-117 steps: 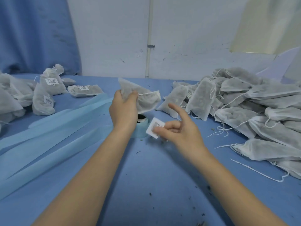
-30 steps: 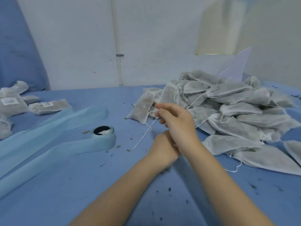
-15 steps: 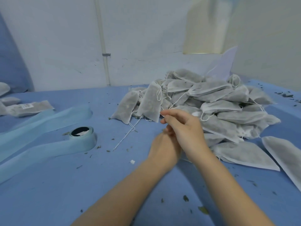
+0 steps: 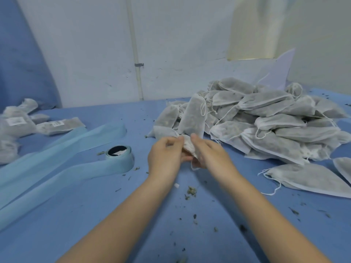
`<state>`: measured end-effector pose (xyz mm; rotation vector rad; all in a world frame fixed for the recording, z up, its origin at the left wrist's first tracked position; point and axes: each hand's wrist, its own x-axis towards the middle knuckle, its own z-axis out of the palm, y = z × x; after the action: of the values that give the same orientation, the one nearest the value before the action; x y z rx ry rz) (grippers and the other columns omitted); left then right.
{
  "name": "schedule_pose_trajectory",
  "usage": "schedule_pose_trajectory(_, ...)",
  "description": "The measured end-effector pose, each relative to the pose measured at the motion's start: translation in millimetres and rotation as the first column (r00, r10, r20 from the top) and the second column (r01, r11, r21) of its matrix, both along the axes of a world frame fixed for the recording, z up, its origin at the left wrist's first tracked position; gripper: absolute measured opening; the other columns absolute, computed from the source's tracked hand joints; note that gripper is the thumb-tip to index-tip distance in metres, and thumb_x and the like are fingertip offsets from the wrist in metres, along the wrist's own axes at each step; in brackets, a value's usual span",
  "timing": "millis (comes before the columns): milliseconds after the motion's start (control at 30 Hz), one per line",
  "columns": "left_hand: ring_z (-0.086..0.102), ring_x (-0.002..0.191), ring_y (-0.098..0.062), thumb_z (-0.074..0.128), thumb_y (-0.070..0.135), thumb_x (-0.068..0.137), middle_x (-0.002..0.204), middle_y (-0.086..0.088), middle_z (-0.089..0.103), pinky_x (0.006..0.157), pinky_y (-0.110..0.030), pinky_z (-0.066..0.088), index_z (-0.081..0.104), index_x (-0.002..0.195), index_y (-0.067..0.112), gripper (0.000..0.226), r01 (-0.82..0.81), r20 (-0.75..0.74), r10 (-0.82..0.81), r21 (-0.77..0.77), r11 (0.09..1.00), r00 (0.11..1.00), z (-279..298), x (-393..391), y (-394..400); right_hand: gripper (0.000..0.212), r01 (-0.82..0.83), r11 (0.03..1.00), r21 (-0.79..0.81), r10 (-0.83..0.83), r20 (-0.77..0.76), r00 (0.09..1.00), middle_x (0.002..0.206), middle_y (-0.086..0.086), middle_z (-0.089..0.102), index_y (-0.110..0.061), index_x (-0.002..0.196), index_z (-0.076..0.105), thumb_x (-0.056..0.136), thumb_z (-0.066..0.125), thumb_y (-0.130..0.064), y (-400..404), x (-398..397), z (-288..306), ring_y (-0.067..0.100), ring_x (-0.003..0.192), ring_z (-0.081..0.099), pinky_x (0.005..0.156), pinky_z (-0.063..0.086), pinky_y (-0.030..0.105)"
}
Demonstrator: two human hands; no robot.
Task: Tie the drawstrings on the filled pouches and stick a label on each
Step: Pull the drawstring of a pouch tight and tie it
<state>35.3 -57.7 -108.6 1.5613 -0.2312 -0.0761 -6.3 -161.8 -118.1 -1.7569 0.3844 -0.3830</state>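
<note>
A white mesh pouch [image 4: 167, 132] lies on the blue table in front of the pile, its gathered neck [image 4: 188, 145] held between both hands. My left hand [image 4: 165, 156] pinches the neck from the left. My right hand [image 4: 209, 152] pinches it from the right, with the fabric bunched between the fingers. A big pile of filled, unlabelled pouches [image 4: 266, 122] with loose drawstrings spreads behind and to the right. Labelled pouches [image 4: 57, 125] lie at the far left. The label roll [image 4: 119, 154] stands left of my hands, its blue backing strip trailing left.
Long blue backing strips [image 4: 47, 168] cross the left of the table. A single flat pouch [image 4: 307, 179] lies at the right near edge. Dried herb crumbs [image 4: 190, 190] are scattered near my wrists. A white wall with a pipe [image 4: 135, 54] runs behind.
Since the earliest frame the labelled pouch has left my left hand and the label is gone from my right. Both hands now pinch the neck of a pouch pulled from the pile.
</note>
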Motion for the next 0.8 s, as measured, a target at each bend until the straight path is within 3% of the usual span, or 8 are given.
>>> schedule_pose_trajectory(67, 0.071, 0.065, -0.018, 0.060, 0.026, 0.090, 0.068, -0.001, 0.072, 0.082, -0.042, 0.055, 0.065, 0.082, 0.013, 0.016, -0.002, 0.089, -0.003, 0.057, 0.998, 0.996, -3.2, -2.7, 2.5, 0.040, -0.085, 0.985, 0.152, 0.081, 0.035, 0.996, 0.072, 0.002, 0.068, -0.012, 0.084, 0.069, 0.094, 0.052, -0.048, 1.5, -0.9, -1.1, 0.017, 0.067, 0.063, 0.077, 0.054, 0.037)
schedule_pose_trajectory(167, 0.063, 0.061, -0.003, 0.064, 0.041, 0.084, 0.062, 0.011, 0.067, 0.071, -0.030, 0.052, 0.063, 0.074, 0.023, 0.020, -0.073, 0.310, -0.002, 0.229, 0.971, 0.951, -6.4, -6.4, 5.9, 0.035, -0.123, 0.972, 0.201, 0.118, 0.038, 0.992, 0.070, -0.001, 0.071, -0.014, 0.081, 0.070, 0.097, 0.051, -0.038, -1.1, -2.2, -0.3, 0.014, 0.057, 0.061, 0.065, 0.056, 0.030)
schedule_pose_trajectory(233, 0.054, 0.067, -0.007, 0.066, 0.046, 0.080, 0.063, 0.009, 0.058, 0.064, -0.023, 0.041, 0.060, 0.072, 0.023, 0.025, -0.201, 0.505, -0.014, 0.368, 0.908, 0.863, -8.8, -4.6, 8.0, 0.033, -0.136, 0.971, 0.195, 0.131, 0.035, 0.991, 0.063, -0.002, 0.068, -0.012, 0.078, 0.068, 0.098, 0.051, -0.031, -4.6, -2.5, -1.5, 0.013, 0.050, 0.054, 0.053, 0.049, 0.024)
schedule_pose_trajectory(367, 0.040, 0.091, -0.018, 0.072, 0.034, 0.077, 0.092, 0.001, 0.049, 0.075, -0.020, 0.027, 0.060, 0.092, 0.012, 0.030, -0.374, 0.761, -0.082, 0.405, 0.834, 0.643, -7.2, 1.9, 10.9, 0.045, -0.177, 0.961, 0.215, 0.179, 0.013, 0.984, 0.050, 0.000, 0.053, -0.017, 0.056, 0.066, 0.098, 0.050, -0.022, -9.4, -1.1, -4.7, 0.015, 0.046, 0.039, 0.047, 0.035, 0.024)
schedule_pose_trajectory(467, 0.046, 0.106, -0.017, 0.057, 0.037, 0.074, 0.114, 0.003, 0.053, 0.088, -0.023, 0.033, 0.053, 0.119, 0.015, 0.050, -0.188, 0.702, -0.331, 0.552, 0.812, 0.631, -2.6, 2.7, 13.2, 0.039, -0.227, 0.918, 0.324, 0.225, 0.044, 0.973, 0.046, -0.002, 0.041, -0.015, 0.057, 0.056, 0.096, 0.052, -0.018, -10.6, -2.2, -4.1, 0.011, 0.042, 0.033, 0.042, 0.029, 0.021)
schedule_pose_trajectory(533, 0.050, 0.107, -0.013, 0.046, 0.044, 0.073, 0.120, 0.011, 0.053, 0.083, -0.025, 0.037, 0.041, 0.132, 0.023, 0.062, -0.059, 0.580, -0.454, 0.657, 0.752, 0.676, -2.6, 2.8, 14.4, 0.032, -0.251, 0.903, 0.348, 0.247, 0.056, 0.967, 0.048, -0.002, 0.037, -0.012, 0.064, 0.054, 0.095, 0.052, -0.019, -11.2, -3.0, -2.2, 0.009, 0.039, 0.029, 0.039, 0.027, 0.018)
schedule_pose_trajectory(633, 0.055, 0.094, -0.019, 0.043, 0.038, 0.085, 0.100, 0.010, 0.057, 0.066, -0.026, 0.027, 0.036, 0.135, 0.026, 0.051, -0.150, 0.603, -0.477, 0.706, 0.692, 0.639, -9.5, 4.1, 15.7, 0.042, -0.219, 0.950, 0.224, 0.224, 0.003, 0.975, 0.050, -0.002, 0.035, -0.017, 0.060, 0.049, 0.099, 0.046, -0.034, -11.7, -5.6, 0.6, 0.007, 0.039, 0.026, 0.037, 0.024, 0.016)
schedule_pose_trajectory(800, 0.051, 0.085, -0.023, 0.045, 0.025, 0.089, 0.093, 0.000, 0.059, 0.066, -0.026, 0.020, 0.048, 0.132, 0.025, 0.042, -0.378, 0.702, -0.407, 0.679, 0.630, 0.584, -11.5, 9.5, 23.2, 0.043, -0.130, 0.989, -0.075, 0.124, -0.083, 0.989, 0.051, -0.012, 0.050, -0.028, 0.077, 0.069, 0.093, 0.043, -0.057, -13.2, -9.2, 2.1, 0.000, 0.043, 0.040, 0.049, 0.029, 0.016)
